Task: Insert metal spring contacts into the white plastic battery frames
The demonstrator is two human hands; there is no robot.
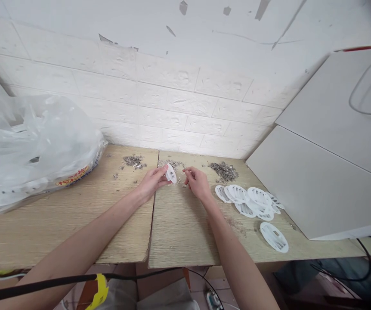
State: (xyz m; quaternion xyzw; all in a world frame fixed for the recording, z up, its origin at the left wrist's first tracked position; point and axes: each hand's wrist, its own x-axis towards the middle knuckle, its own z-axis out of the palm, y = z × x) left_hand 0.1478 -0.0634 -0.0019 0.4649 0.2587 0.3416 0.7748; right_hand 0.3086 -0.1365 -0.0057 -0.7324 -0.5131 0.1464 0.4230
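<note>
My left hand [153,183] grips a white oval plastic plate [171,174] by its edge, tilted up above the table; small metal bits show on its face. Just to its right, my right hand [197,181] is closed in a pinch on a thin metal piece [184,167], too small to name exactly. Behind both hands lies a scatter of small silvery parts [175,164]. A dense heap of small metal parts [224,171] is to the right of my right hand, and a smaller heap [134,162] is to the left.
Several white oval plates [259,196] overlap on the right, with a single one [274,237] nearer the front edge. A large clear plastic bag [37,150] bulges on the left. White boxes [317,181] stand at right. A black cable [59,280] with yellow tape crosses in front.
</note>
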